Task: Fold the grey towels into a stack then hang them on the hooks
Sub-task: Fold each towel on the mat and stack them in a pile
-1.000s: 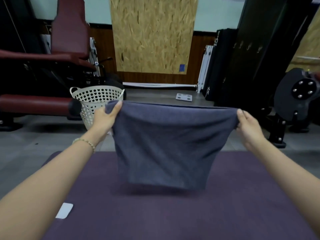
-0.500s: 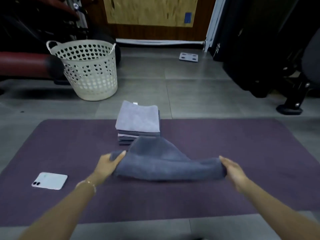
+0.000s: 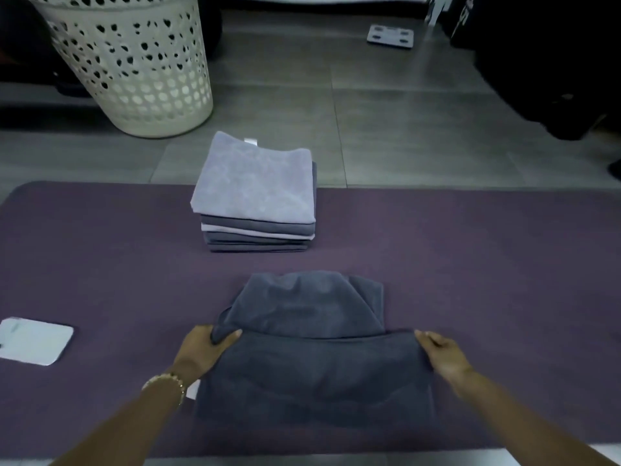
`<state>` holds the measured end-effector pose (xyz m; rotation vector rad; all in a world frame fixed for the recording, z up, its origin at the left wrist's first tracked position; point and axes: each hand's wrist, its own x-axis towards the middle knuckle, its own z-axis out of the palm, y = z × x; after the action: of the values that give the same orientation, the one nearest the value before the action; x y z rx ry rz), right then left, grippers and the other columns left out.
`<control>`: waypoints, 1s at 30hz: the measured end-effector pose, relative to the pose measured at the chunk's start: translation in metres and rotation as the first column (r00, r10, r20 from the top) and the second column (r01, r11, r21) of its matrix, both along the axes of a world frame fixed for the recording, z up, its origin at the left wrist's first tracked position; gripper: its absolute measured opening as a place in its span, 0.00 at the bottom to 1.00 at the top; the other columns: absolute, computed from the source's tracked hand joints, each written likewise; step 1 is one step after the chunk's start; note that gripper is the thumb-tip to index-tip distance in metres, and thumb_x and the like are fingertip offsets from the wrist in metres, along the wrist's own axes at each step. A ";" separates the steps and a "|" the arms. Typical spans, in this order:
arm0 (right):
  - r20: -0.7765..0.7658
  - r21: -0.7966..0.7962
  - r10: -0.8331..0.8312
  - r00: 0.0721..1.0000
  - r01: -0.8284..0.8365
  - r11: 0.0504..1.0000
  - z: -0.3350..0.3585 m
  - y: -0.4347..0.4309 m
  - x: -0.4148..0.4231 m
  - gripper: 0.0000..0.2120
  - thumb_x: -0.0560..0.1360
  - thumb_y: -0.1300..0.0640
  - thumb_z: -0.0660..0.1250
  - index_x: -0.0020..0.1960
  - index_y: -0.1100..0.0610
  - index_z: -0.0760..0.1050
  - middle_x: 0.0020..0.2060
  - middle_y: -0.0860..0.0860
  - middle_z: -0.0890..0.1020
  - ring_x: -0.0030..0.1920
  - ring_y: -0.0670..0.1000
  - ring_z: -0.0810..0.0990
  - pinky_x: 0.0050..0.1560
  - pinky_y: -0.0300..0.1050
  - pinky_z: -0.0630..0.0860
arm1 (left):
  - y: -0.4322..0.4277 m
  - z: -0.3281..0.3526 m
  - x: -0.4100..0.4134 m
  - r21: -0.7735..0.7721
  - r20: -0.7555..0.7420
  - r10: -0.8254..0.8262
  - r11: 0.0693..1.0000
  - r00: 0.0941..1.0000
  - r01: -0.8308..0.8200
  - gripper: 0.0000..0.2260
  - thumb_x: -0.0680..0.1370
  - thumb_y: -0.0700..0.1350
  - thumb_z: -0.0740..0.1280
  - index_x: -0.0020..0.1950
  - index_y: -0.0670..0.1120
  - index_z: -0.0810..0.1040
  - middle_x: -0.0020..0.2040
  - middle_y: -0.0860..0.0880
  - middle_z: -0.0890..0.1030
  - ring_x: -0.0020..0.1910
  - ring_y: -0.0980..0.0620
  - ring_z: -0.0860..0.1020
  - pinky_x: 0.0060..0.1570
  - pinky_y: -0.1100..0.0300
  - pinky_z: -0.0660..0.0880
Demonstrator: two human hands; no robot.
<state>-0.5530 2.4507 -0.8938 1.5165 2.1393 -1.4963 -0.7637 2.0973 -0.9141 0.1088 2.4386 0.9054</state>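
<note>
The dark grey towel (image 3: 312, 375) lies half-folded on the purple mat (image 3: 100, 264), just in front of the stack of folded towels (image 3: 255, 193) and apart from it. The left hand (image 3: 208, 348) pinches the left corner of its upper layer, fingers curled round the cloth; the right hand (image 3: 443, 358) grips the right corner likewise. It looks soft, light and limp, likely to sag and rumple wherever unsupported, so hold it by the corners, kept taut between both hands.
</note>
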 end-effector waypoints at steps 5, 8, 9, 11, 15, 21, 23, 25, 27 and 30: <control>0.002 0.144 0.108 0.994 -0.107 0.984 -0.038 0.017 -0.040 0.10 0.77 0.61 0.65 0.53 0.66 0.78 0.46 0.57 0.80 0.50 0.55 0.78 0.47 0.39 0.65 | 0.026 -0.017 -0.026 0.013 -0.150 0.115 0.993 0.982 -0.114 0.11 0.76 0.50 0.69 0.47 0.42 0.75 0.45 0.45 0.78 0.44 0.45 0.76 0.45 0.59 0.68; -0.067 0.122 0.102 0.993 -0.093 0.988 -0.045 0.017 -0.071 0.10 0.77 0.58 0.66 0.53 0.64 0.78 0.46 0.54 0.79 0.49 0.53 0.77 0.50 0.39 0.67 | 0.040 -0.020 -0.040 -0.070 -0.042 0.037 0.997 0.998 -0.040 0.20 0.81 0.54 0.58 0.50 0.37 0.78 0.48 0.42 0.80 0.51 0.42 0.78 0.47 0.58 0.67; -0.077 0.112 0.107 0.991 -0.098 0.989 -0.048 0.016 -0.079 0.10 0.77 0.57 0.67 0.52 0.64 0.78 0.45 0.54 0.79 0.48 0.52 0.76 0.49 0.39 0.68 | 0.044 -0.021 -0.043 -0.094 0.008 0.022 0.995 1.000 -0.021 0.23 0.81 0.55 0.56 0.52 0.37 0.79 0.52 0.40 0.80 0.55 0.41 0.77 0.49 0.58 0.67; -0.072 0.093 0.093 0.993 -0.087 0.992 -0.053 0.014 -0.092 0.10 0.77 0.56 0.67 0.48 0.64 0.78 0.40 0.54 0.79 0.44 0.52 0.76 0.46 0.41 0.68 | 0.052 -0.021 -0.048 -0.088 0.078 0.041 0.996 0.996 -0.035 0.25 0.81 0.57 0.53 0.56 0.37 0.78 0.59 0.39 0.79 0.61 0.41 0.75 0.55 0.58 0.67; -0.100 -0.037 0.032 0.994 -0.036 0.999 -0.056 0.010 -0.106 0.15 0.76 0.52 0.67 0.36 0.63 0.74 0.33 0.54 0.74 0.37 0.53 0.73 0.41 0.48 0.72 | 0.075 -0.013 -0.052 0.007 0.343 0.172 0.983 0.924 -0.186 0.30 0.81 0.60 0.48 0.68 0.38 0.71 0.67 0.40 0.73 0.66 0.43 0.71 0.62 0.59 0.67; -0.146 -0.128 -0.062 0.987 0.043 0.991 -0.060 0.005 -0.120 0.12 0.78 0.51 0.65 0.55 0.58 0.77 0.49 0.54 0.80 0.51 0.54 0.78 0.57 0.47 0.74 | 0.095 -0.015 -0.061 0.246 0.834 0.155 0.754 0.529 -0.609 0.31 0.79 0.65 0.48 0.65 0.42 0.73 0.54 0.43 0.79 0.52 0.44 0.77 0.52 0.53 0.71; -0.201 -0.062 -0.073 0.977 0.061 0.996 -0.060 0.008 -0.118 0.10 0.78 0.54 0.64 0.53 0.60 0.78 0.48 0.54 0.81 0.50 0.52 0.77 0.53 0.44 0.73 | 0.096 -0.018 -0.063 0.269 0.836 0.212 0.646 0.506 -0.715 0.28 0.79 0.64 0.52 0.59 0.42 0.76 0.51 0.42 0.80 0.50 0.44 0.77 0.50 0.51 0.72; -0.280 -0.106 -0.163 0.946 0.139 0.985 -0.059 0.015 -0.113 0.08 0.79 0.55 0.63 0.49 0.58 0.79 0.47 0.53 0.82 0.49 0.52 0.79 0.50 0.44 0.76 | 0.092 -0.017 -0.067 0.301 0.822 0.256 0.561 0.508 -0.771 0.24 0.79 0.61 0.58 0.56 0.41 0.77 0.50 0.42 0.81 0.49 0.45 0.78 0.47 0.53 0.73; -0.332 -0.147 -0.257 0.908 0.219 0.965 -0.054 0.028 -0.108 0.10 0.80 0.54 0.61 0.45 0.55 0.78 0.44 0.52 0.82 0.46 0.49 0.80 0.45 0.39 0.78 | 0.083 -0.023 -0.075 0.353 0.730 0.341 0.553 0.592 -0.755 0.20 0.77 0.56 0.65 0.61 0.42 0.77 0.54 0.44 0.81 0.51 0.47 0.79 0.45 0.56 0.75; -0.358 -0.122 -0.315 0.879 0.290 0.949 -0.042 0.048 -0.107 0.13 0.81 0.52 0.59 0.41 0.57 0.73 0.37 0.50 0.77 0.36 0.45 0.76 0.29 0.29 0.73 | 0.072 -0.020 -0.087 0.408 0.404 0.453 0.688 0.795 -0.600 0.08 0.75 0.46 0.71 0.51 0.43 0.80 0.51 0.44 0.82 0.48 0.48 0.80 0.42 0.61 0.78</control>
<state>-0.6600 2.4985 -0.9363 1.7232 2.0764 -2.0928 -0.8504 2.1696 -0.9343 -0.5414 1.9151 1.7068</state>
